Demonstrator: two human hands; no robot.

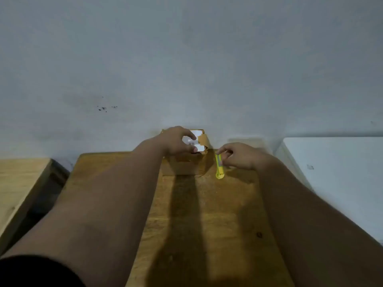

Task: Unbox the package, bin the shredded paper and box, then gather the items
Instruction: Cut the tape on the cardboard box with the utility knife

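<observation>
While a second wooden surface [18, 179] sits off at the far left, the main wooden table [207, 224] fills the middle, pushed against a pale wall [186, 59]. Left of centre, the left hand [178, 141] rests on top of the cardboard box [184, 164] at the table's far edge, fingers curled over a white label [196, 141] with thumb and forefinger spread around it; brown tape [204, 139] crosses the label's right side. The box is closed, so its contents cannot be seen. Just right of the box, a yellow utility knife [219, 167] points toward the wall, its near end on the table. The right hand [240, 155] pinches the knife's upper part between narrowed fingertips. Further right stands a white surface [342, 166].
</observation>
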